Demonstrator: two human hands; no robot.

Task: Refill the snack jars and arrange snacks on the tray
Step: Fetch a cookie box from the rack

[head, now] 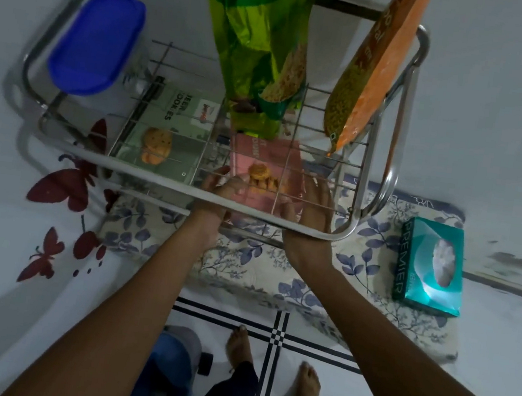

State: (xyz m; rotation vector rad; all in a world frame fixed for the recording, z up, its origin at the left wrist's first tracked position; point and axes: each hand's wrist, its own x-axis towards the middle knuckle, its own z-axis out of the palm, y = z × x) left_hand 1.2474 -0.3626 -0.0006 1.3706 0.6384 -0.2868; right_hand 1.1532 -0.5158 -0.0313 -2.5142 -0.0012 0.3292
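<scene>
A teal tissue box (430, 266) lies on a floral cushion (276, 275) spread on the floor, near the cushion's right end. The floor tiles (272, 334) are white with dark striped lines crossing in front of the cushion. Dark red butterfly stickers (64, 185) mark the white wall on the left. A blue and grey bag (167, 360) sits low on the floor.

Dim, soft (edges bowed), bluish.

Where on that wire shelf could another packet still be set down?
Bare wire shows at the back, between the blue-lidded container and the hanging green packet. The front is crowded: the green cookie box, the pink cookie box and both hands.
</scene>
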